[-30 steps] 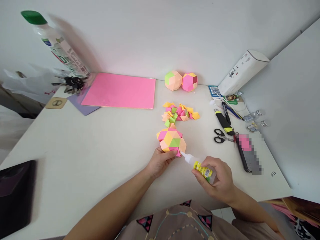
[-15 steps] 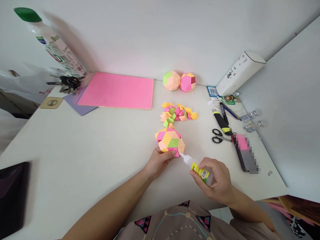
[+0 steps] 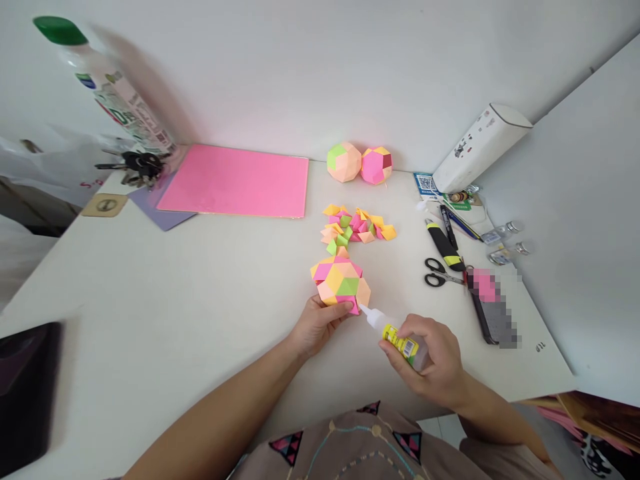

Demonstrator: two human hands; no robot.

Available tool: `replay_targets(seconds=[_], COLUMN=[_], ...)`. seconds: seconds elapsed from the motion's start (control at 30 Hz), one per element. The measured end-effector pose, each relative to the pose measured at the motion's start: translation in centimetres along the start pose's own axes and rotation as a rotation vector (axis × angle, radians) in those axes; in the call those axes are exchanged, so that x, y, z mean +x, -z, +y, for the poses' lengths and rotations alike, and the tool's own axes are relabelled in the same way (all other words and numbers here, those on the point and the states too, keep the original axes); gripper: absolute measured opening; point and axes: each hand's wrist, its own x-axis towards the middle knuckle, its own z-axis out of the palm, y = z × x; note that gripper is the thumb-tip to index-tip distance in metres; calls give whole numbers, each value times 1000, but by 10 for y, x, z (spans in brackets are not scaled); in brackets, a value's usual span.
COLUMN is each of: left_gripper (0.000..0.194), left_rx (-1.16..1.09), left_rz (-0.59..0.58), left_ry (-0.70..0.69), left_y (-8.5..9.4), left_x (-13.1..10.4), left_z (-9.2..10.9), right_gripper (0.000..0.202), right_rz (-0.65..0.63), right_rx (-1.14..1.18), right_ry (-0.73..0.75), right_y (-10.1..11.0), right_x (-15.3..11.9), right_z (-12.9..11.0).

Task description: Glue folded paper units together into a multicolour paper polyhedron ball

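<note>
A multicoloured folded-paper ball (image 3: 340, 280) in pink, yellow, peach and green is held from below by my left hand (image 3: 315, 325), its thumb on a pink piece at the lower edge. My right hand (image 3: 433, 357) is wrapped round a clear glue bottle (image 3: 400, 341) with a yellow label. The bottle's white nozzle points up and left, its tip at the ball's lower right edge beside the pink piece. Just behind the ball lies a pile of small folded paper pieces (image 3: 357, 225) in the same colours.
Two finished paper balls (image 3: 344, 162) stand by the wall. A pink sheet (image 3: 235, 180) lies back left, near keys (image 3: 143, 165) and a tall bottle (image 3: 120, 100). Scissors (image 3: 436, 272), a cutter (image 3: 444, 245) and a phone (image 3: 493, 307) are at right. A dark device (image 3: 27, 393) sits at far left.
</note>
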Motion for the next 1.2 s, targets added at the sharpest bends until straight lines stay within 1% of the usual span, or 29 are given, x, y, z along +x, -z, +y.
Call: replay_targets(seconds=[0.07, 0.2, 0.37, 0.47, 0.7, 0.87, 0.97, 1.07, 1.2], left_gripper=[18, 18, 20, 19, 17, 17, 17, 16, 15], left_rx=[0, -13, 2, -13, 13, 9, 22, 26, 4], left_rz=[5, 18, 20, 31, -3, 3, -10, 6, 30], left_ry=[0, 8, 5, 8, 9, 3, -1, 7, 13], left_y=[0, 1, 0, 0, -1, 0, 0, 1, 1], left_x=[0, 0, -1, -1, -1, -1, -1, 0, 0], left_z=[0, 0, 0, 0, 0, 0, 0, -1, 0], right_gripper=[15, 15, 17, 17, 19, 16, 17, 18, 17], right_rz=[8, -27, 4, -9, 31, -17, -8, 4, -32], right_rx=[0, 7, 23, 21, 39, 16, 15, 18, 28], right_ry=[9, 5, 38, 49, 54, 38, 32, 37, 42], right_y=[0, -1, -2, -1, -4, -2, -1, -1, 0], right_x=[0, -1, -1, 0, 1, 1, 2, 4, 3], right_z=[0, 1, 1, 1, 2, 1, 0, -1, -1])
